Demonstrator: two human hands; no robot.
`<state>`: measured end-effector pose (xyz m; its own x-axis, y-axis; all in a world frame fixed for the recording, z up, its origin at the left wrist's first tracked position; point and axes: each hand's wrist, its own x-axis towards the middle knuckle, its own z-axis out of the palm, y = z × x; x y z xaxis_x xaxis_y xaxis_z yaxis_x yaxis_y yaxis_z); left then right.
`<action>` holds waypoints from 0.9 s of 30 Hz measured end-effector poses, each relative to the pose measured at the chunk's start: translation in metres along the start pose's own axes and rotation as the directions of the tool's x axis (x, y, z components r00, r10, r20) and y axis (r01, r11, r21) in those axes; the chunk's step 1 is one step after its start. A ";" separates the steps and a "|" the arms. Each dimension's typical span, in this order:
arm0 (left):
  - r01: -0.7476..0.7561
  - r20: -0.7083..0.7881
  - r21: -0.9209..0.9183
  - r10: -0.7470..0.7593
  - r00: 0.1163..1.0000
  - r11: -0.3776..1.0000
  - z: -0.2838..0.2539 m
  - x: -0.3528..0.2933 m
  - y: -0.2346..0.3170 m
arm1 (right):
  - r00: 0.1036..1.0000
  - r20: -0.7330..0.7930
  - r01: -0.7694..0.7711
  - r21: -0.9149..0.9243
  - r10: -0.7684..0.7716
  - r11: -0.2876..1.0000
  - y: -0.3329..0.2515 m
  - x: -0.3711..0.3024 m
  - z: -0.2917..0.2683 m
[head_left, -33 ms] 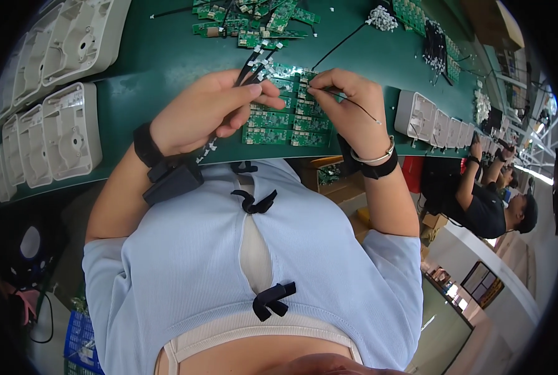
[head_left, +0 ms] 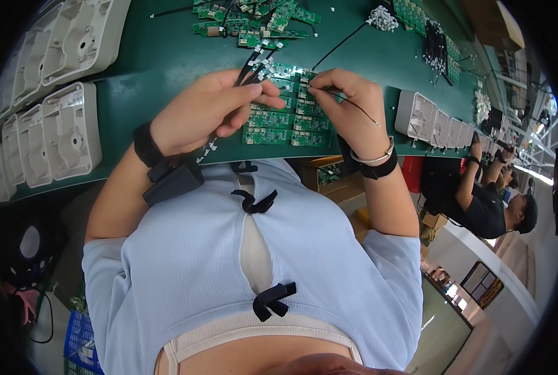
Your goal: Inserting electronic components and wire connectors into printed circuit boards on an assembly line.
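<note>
A bundle of short black cables with white connectors (head_left: 249,67) lies across my left hand (head_left: 207,109), which is closed round it; the connector ends stick out above the fingers and below the palm. My right hand (head_left: 354,106) pinches a single thin black cable (head_left: 361,109) between thumb and forefinger. One end of that cable trails over the hand, while the pinched end is hidden by the fingertips at the upper part of a green circuit board (head_left: 310,123) panel. Beside it lies another column of green boards (head_left: 265,135), partly covered by my left fingers.
Loose green boards (head_left: 285,15) are heaped at the far side of the green table (head_left: 148,56). White connectors (head_left: 382,19) and a black cable bundle (head_left: 436,47) lie far right. Pale plastic housings (head_left: 73,134) line the left; more housings (head_left: 414,115) stand right. A co-worker (head_left: 485,209) sits beyond.
</note>
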<state>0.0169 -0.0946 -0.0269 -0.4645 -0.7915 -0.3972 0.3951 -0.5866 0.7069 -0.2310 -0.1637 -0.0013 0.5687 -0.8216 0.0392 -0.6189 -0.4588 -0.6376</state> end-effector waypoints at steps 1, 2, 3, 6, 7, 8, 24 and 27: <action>0.003 -0.009 0.000 -0.003 1.000 1.000 0.000 0.000 0.000 | 1.000 -0.006 0.029 -0.024 -0.030 0.999 0.001 -0.001 0.000; 0.007 -0.018 0.000 -0.007 1.000 1.000 0.000 0.001 0.000 | 1.000 -0.004 0.028 -0.024 -0.028 0.999 0.001 -0.001 0.001; 0.008 -0.017 -0.002 -0.008 1.000 1.000 0.000 0.001 -0.001 | 0.999 -0.005 0.047 -0.044 -0.048 0.998 0.001 -0.001 0.001; 0.011 0.001 0.007 -0.011 1.000 1.000 -0.002 0.002 -0.002 | 0.996 -0.004 0.084 -0.084 -0.085 0.993 0.000 -0.001 0.000; 0.012 0.001 0.006 -0.012 1.000 1.000 -0.002 0.002 -0.002 | 0.994 0.012 0.114 -0.104 -0.113 0.988 0.000 0.000 -0.002; 0.011 0.001 0.008 -0.011 1.000 1.000 -0.002 0.002 -0.002 | 0.990 0.028 0.144 -0.123 -0.141 0.982 0.000 0.001 -0.003; 0.006 -0.002 0.029 -0.006 1.000 1.000 -0.001 0.002 0.002 | 0.955 0.297 0.106 -0.345 0.002 0.932 -0.006 0.054 -0.007; -0.001 0.007 0.037 0.000 1.000 0.999 -0.003 0.003 0.002 | 0.972 0.233 0.142 -0.445 -0.039 0.884 -0.007 0.045 -0.011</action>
<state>0.0189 -0.0984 -0.0281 -0.4698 -0.7905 -0.3929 0.3657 -0.5794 0.7284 -0.2072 -0.2011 0.0129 0.7030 -0.7017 -0.1159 -0.7074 -0.6729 -0.2163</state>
